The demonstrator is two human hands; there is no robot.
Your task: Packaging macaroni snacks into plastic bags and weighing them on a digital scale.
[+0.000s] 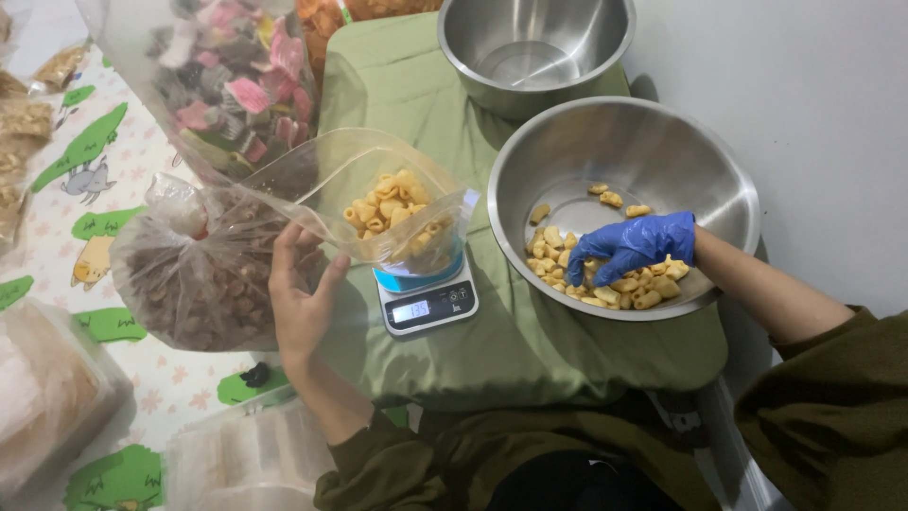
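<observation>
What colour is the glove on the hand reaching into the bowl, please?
The glove on the right hand is blue, shown best in the head view, over the yellow snacks in the bowl.
</observation>
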